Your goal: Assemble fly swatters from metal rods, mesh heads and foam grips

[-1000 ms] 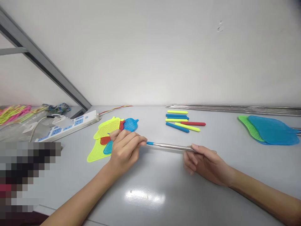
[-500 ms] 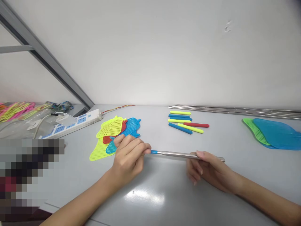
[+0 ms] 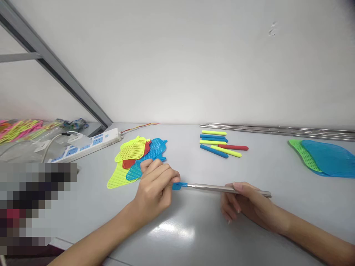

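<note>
My left hand [image 3: 158, 181] is closed around a blue fly swatter head [image 3: 176, 186]; most of the head is hidden by the fingers. A silver telescopic rod [image 3: 210, 188] runs from its blue neck to the right. Between thumb and fingers, my right hand [image 3: 246, 199] grips the rod near its far end. Rod and neck meet just right of my left fingers; how deep the joint goes I cannot tell. Behind my left hand lies an overlapping pile of mesh fly swatter heads [image 3: 130, 151] in yellow, red and blue.
Several coloured handle sleeves [image 3: 213, 142] lie at the middle back. Thin metal rods [image 3: 277, 130] rest along the wall. Blue and green swatter heads [image 3: 332, 159] are stacked at the right. A white power strip [image 3: 111, 136] with cables stands at the left.
The rod has shifted slightly right and its right end dips lower. More of the blue head shows beside my left fingers. Both hands keep their hold.
</note>
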`<state>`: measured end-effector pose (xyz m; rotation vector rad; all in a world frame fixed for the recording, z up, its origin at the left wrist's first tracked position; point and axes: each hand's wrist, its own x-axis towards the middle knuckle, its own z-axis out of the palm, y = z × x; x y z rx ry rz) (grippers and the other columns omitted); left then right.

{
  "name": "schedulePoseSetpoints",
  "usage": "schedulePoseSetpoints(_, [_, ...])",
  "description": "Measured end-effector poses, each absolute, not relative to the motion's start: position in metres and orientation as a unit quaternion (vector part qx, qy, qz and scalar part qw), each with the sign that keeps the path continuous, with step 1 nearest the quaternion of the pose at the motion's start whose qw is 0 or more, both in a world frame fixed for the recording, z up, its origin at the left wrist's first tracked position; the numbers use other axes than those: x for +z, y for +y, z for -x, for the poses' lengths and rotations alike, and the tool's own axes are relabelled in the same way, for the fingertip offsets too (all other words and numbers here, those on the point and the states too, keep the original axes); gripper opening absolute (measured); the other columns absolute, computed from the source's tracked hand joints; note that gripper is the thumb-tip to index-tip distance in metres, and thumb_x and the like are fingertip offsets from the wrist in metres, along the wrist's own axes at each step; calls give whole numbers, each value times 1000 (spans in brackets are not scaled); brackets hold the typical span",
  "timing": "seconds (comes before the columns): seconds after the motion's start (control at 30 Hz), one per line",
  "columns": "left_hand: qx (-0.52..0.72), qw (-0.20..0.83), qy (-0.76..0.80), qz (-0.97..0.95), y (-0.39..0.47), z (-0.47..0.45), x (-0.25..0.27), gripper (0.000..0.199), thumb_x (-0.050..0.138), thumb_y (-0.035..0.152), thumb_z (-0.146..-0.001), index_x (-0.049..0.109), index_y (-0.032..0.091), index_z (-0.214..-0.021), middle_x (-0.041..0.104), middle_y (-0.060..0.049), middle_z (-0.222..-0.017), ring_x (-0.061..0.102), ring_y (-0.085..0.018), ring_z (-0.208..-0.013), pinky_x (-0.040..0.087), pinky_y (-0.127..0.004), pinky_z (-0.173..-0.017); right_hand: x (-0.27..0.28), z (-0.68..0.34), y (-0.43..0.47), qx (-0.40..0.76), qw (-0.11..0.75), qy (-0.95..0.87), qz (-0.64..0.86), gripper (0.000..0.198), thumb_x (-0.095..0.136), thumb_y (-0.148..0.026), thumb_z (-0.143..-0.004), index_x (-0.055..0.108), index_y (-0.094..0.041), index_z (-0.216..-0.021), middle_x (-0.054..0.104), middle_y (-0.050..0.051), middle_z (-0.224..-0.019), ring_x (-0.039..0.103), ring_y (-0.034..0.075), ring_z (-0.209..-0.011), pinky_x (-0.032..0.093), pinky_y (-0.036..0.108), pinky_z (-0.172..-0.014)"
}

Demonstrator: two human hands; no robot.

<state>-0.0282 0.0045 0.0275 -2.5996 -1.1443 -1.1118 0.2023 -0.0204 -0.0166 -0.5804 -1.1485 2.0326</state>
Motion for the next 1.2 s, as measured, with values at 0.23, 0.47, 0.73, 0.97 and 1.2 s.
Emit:
schedulePoseSetpoints(0.23, [-339,29,-384,858,1,29,31,17,44,5,-75,47,17,-63,46,2,-52,33,-11,-55,24,-31,-60,-17,-203,-18,794,357,-440,219,42,18,-31,-88,42,-16,-57,46,4,-58,50,18,-60,36,34,-61])
schedulePoseSetpoints(0.47, [-294,52,-421,856,4,27,29,17,42,10,-79,47,16,-64,47,2,-56,35,-11,-57,24,-31,-61,-18,-204,-16,795,357,-428,239,43,17,-30,-88,43,-15,-58,45,4,-59,49,17,-61,34,34,-64])
schedulePoseSetpoints(0.73, [-226,52,-441,867,8,25,32,13,40,16,-82,49,17,-72,50,1,-63,40,-13,-63,26,-32,-66,-13,-204,-12,826,350,-333,289,45,20,-33,-86,47,-15,-56,43,2,-56,47,16,-60,32,32,-65])
schedulePoseSetpoints(0.97, [-337,27,-375,863,6,27,32,19,47,13,-77,50,18,-96,56,-4,-88,49,-17,-86,33,-33,-78,-15,-206,-13,793,459,-284,284,40,29,-26,-79,46,-15,-44,40,2,-48,44,15,-54,31,30,-58])
schedulePoseSetpoints(1.2, [-523,-73,-446,723,17,31,38,27,36,32,-83,53,24,-103,51,-4,-108,43,-21,-106,31,-37,-92,-17,-208,-8,795,516,-179,263,36,36,-27,-74,43,-15,-41,36,2,-45,38,13,-51,32,29,-57])
